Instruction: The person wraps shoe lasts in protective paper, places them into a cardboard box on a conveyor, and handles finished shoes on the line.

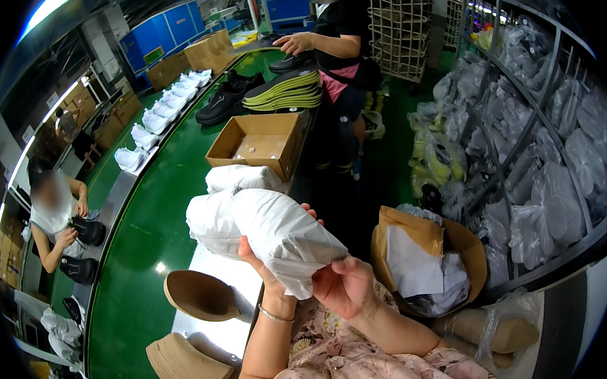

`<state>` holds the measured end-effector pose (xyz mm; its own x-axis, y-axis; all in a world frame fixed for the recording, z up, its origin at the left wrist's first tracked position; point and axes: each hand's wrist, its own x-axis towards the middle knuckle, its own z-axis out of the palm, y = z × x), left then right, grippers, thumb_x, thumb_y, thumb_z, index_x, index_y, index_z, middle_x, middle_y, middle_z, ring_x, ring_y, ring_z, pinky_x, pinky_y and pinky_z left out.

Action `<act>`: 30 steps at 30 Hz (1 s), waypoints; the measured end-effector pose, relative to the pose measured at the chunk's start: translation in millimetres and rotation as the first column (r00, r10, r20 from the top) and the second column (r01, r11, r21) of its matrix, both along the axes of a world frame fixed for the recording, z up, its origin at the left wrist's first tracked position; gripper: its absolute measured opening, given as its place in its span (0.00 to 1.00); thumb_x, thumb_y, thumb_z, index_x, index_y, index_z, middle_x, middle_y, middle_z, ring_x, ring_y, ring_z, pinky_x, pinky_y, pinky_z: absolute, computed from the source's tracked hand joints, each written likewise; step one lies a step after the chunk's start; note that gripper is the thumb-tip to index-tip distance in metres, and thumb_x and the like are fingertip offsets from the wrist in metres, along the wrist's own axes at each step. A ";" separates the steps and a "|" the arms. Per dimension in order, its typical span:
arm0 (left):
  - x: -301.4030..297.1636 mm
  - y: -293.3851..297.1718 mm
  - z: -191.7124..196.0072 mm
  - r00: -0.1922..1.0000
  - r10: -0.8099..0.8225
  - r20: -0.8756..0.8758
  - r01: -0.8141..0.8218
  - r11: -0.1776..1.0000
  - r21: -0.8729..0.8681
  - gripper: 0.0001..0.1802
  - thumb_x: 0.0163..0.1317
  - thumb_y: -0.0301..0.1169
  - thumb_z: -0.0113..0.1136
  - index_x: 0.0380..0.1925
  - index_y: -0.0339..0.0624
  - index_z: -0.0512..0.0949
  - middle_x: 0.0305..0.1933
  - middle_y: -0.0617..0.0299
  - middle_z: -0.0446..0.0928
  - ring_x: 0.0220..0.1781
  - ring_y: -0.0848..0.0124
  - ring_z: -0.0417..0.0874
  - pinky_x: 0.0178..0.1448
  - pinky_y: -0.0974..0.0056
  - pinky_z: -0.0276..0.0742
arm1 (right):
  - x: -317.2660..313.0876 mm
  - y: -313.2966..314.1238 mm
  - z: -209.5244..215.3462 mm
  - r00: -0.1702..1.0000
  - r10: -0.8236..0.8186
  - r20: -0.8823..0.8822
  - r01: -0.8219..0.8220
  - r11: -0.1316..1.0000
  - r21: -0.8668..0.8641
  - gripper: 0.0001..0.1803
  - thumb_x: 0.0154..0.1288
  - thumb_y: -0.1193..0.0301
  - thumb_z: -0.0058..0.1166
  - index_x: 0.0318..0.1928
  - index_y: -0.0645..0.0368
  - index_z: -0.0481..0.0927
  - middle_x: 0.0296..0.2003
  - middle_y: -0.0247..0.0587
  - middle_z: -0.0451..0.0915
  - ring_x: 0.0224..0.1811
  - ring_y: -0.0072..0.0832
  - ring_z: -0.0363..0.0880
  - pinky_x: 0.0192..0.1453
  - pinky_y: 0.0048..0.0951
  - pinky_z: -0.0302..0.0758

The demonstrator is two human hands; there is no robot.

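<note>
Between my two hands I hold a white paper-wrapped bundle (pixel 284 226), long and rounded like a shoe; what is inside is hidden. My left hand (pixel 268 275) supports it from beneath, thumb along its near left side, with some fingertips showing past its far edge. My right hand (pixel 346 286) pinches the paper at the near right end. Just beyond lie another white wrapped bundle (pixel 211 220) and a further wrapped bundle (pixel 246 177), on the bench side. Left of my forearm stand a curved brown cardboard piece (pixel 198 295) and a second curved cardboard piece (pixel 188 362).
A shallow cardboard box (pixel 255 135) sits beyond the bundles on the green conveyor (pixel 146 250). Black shoes (pixel 226 100) and stacked yellow-edged soles (pixel 284 92) lie farther off, beside a person. A carton of paper (pixel 474 264) stands right, before a metal rack (pixel 534 112) of bagged items.
</note>
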<state>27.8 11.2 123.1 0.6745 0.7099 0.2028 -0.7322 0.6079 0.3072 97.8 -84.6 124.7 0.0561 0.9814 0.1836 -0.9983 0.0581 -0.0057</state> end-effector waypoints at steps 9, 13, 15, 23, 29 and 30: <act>2.7 3.6 -3.6 0.868 0.362 -0.340 -0.417 0.903 -0.102 0.39 0.56 0.59 0.44 0.55 0.36 0.64 0.53 0.51 0.71 0.54 0.58 0.72 0.60 0.57 0.66 | 11.7 4.5 -18.0 0.932 -0.233 0.278 0.256 0.965 -0.050 0.26 0.52 0.84 0.46 0.55 0.63 0.67 0.54 0.42 0.69 0.58 0.29 0.66 0.61 0.35 0.64; 4.0 5.1 -2.5 0.883 0.347 -0.317 -0.395 0.913 -0.099 0.35 0.56 0.58 0.46 0.52 0.40 0.67 0.50 0.56 0.74 0.51 0.61 0.75 0.58 0.59 0.69 | 9.7 -10.9 -10.5 0.562 -0.254 0.788 0.358 0.933 0.045 0.29 0.54 0.77 0.56 0.58 0.63 0.62 0.51 0.39 0.69 0.54 0.26 0.68 0.57 0.29 0.66; 2.4 4.9 -11.7 0.905 0.297 -0.305 -0.345 0.932 -0.115 0.35 0.56 0.57 0.46 0.53 0.40 0.66 0.50 0.55 0.73 0.52 0.61 0.75 0.58 0.59 0.69 | -6.7 -1.7 -14.2 0.527 -0.278 0.803 0.377 0.923 0.072 0.28 0.55 0.77 0.58 0.56 0.64 0.63 0.49 0.39 0.70 0.50 0.22 0.69 0.53 0.25 0.68; -2.5 3.5 -11.6 0.942 0.205 -0.265 -0.253 0.954 -0.162 0.43 0.53 0.62 0.44 0.55 0.34 0.63 0.53 0.45 0.70 0.54 0.54 0.72 0.60 0.55 0.67 | -6.1 -2.1 -18.8 0.040 -0.412 0.910 0.487 0.803 0.342 0.05 0.58 0.80 0.55 0.35 0.67 0.78 0.35 0.36 0.76 0.32 0.17 0.75 0.35 0.20 0.74; -0.5 -5.3 -1.2 0.997 0.014 -0.081 -0.025 0.991 -0.135 0.51 0.48 0.66 0.43 0.58 0.30 0.59 0.54 0.41 0.67 0.55 0.50 0.70 0.62 0.49 0.64 | -5.3 -5.9 -18.6 0.792 -0.234 0.564 0.304 0.952 -0.032 0.11 0.57 0.82 0.52 0.43 0.64 0.75 0.37 0.38 0.77 0.32 0.22 0.75 0.33 0.23 0.73; -0.5 -5.1 -2.6 0.997 0.006 -0.071 -0.015 0.992 -0.127 0.51 0.47 0.66 0.44 0.58 0.30 0.59 0.55 0.41 0.67 0.56 0.50 0.70 0.63 0.49 0.64 | -8.4 -5.5 -17.4 0.882 -0.207 0.424 0.259 0.963 -0.069 0.13 0.57 0.83 0.51 0.45 0.63 0.74 0.38 0.38 0.77 0.33 0.23 0.75 0.34 0.24 0.73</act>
<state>27.3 6.1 120.5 0.6762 0.7340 0.0631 -0.7182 0.6376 0.2787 89.4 -90.1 107.2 0.2317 0.9651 0.1220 -0.8630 0.2618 -0.4321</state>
